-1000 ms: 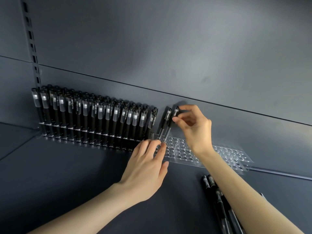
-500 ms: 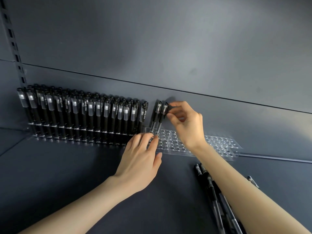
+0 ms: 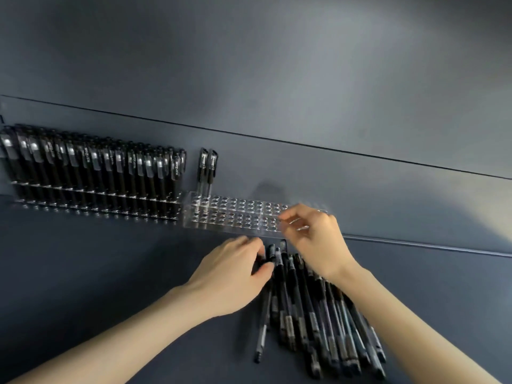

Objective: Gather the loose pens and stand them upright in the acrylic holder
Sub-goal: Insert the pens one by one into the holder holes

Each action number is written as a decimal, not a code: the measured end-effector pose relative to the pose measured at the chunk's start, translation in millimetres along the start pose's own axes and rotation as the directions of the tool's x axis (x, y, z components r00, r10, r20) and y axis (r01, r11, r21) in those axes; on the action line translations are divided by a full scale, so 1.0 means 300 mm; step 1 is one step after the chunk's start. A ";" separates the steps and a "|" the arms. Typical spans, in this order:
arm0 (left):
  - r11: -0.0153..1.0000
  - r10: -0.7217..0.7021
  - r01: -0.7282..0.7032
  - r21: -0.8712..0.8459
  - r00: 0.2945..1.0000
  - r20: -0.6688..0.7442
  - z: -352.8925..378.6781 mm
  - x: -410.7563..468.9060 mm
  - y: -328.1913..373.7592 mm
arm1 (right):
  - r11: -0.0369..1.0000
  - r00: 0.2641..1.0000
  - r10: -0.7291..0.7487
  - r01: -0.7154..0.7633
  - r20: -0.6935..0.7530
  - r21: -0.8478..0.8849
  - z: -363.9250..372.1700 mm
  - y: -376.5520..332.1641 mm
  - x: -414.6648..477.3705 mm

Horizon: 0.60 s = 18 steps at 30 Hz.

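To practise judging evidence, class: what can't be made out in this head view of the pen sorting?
Head view:
Left hand: blur hides whether it grips a loose pen.
Right hand: blurred; covers the acrylic holder's right end.
Filled rack: cut by the left edge.
Pen print: too small.

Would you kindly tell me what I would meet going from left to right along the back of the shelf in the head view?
Packed row of standing pens → two upright pens → empty holes of the acrylic holder → right hand.
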<state>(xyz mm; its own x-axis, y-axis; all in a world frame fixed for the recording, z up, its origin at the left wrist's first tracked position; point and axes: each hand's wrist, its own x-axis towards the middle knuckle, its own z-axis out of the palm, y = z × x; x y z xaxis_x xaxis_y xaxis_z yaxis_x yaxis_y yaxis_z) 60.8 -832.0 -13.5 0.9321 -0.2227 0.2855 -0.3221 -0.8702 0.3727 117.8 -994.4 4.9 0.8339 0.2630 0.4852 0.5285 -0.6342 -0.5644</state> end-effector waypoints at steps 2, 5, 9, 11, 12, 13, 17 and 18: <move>0.998 -0.064 0.064 -0.022 0.998 0.005 0.025 -0.018 0.064 | 1.000 0.997 -0.025 0.026 0.078 -0.013 -0.045 0.045 -0.052; 0.985 -0.173 0.172 0.023 0.985 0.027 0.070 -0.051 0.143 | 0.996 0.980 -0.069 0.078 0.186 -0.039 -0.093 0.106 -0.121; 0.949 -0.314 0.314 -0.004 0.949 0.001 0.108 -0.074 0.208 | 0.979 0.940 -0.105 0.154 0.323 -0.131 -0.103 0.156 -0.189; 0.921 -0.385 0.384 -0.060 0.923 0.000 0.109 -0.072 0.214 | 0.981 0.934 -0.114 0.160 0.338 -0.114 -0.100 0.164 -0.206; 0.909 -0.411 0.410 -0.074 0.912 -0.006 0.108 -0.069 0.211 | 0.982 0.935 -0.114 0.158 0.336 -0.105 -0.099 0.166 -0.210; 0.901 -0.430 0.428 -0.075 0.903 -0.016 0.104 -0.066 0.209 | 0.983 0.936 -0.112 0.154 0.334 -0.101 -0.099 0.165 -0.210; 0.897 -0.442 0.442 -0.017 0.896 -0.029 0.096 -0.048 0.197 | 0.987 0.936 -0.097 0.135 0.338 -0.090 -0.098 0.167 -0.207; 0.897 -0.441 0.441 -0.018 0.897 -0.030 0.097 -0.044 0.191 | 0.988 0.936 -0.094 0.130 0.338 -0.085 -0.098 0.166 -0.207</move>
<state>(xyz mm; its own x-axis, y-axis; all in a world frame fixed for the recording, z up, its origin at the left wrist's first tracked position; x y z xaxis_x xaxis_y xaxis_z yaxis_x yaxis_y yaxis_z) 34.8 -891.7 -21.5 0.9732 0.1975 0.1181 0.1190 -0.8714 0.4759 87.6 -1063.6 -33.7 0.7849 0.5520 0.2815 0.6169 -0.6540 -0.4378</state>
